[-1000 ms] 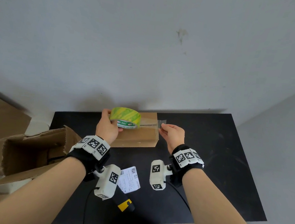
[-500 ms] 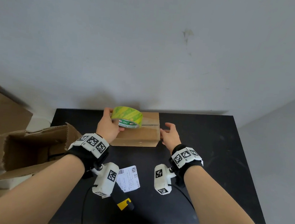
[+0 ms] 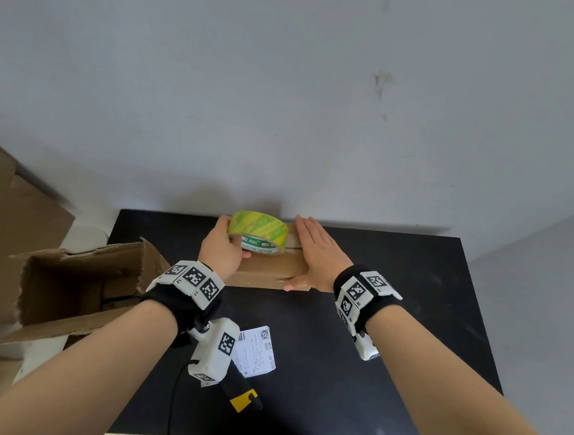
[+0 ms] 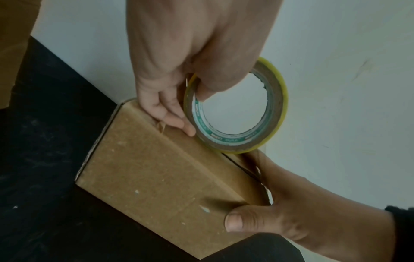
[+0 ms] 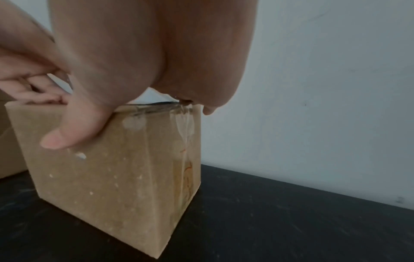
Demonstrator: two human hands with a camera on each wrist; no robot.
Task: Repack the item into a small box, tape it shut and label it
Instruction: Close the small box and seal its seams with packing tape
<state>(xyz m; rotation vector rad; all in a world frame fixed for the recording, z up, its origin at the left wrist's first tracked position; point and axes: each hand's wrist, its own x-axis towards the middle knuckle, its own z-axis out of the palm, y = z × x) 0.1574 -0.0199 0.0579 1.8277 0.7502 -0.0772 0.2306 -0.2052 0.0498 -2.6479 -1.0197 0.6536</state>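
A small brown cardboard box [image 3: 267,270] [image 4: 165,179] [image 5: 125,173] stands closed at the back of the black table [image 3: 390,328], against the wall. My left hand [image 3: 223,246] [image 4: 190,74] grips a green-and-yellow tape roll [image 3: 258,232] [image 4: 237,113] over the box's top left, thumb inside the core. My right hand [image 3: 317,254] [image 5: 134,58] lies flat with straight fingers on the box's top right end, thumb [image 4: 251,219] down the front face. Clear tape [image 5: 183,134] runs down the box's right side.
A white shipping label [image 3: 256,350] lies on the table near me, with a black-and-yellow tool [image 3: 242,394] just below it. A large open cardboard box [image 3: 74,286] lies on its side at the table's left edge. More cardboard [image 3: 0,215] stands far left.
My right hand let go of the pinched tape end, came in over the box's right end and now lies flat on top. The left hand kept hold of the roll.
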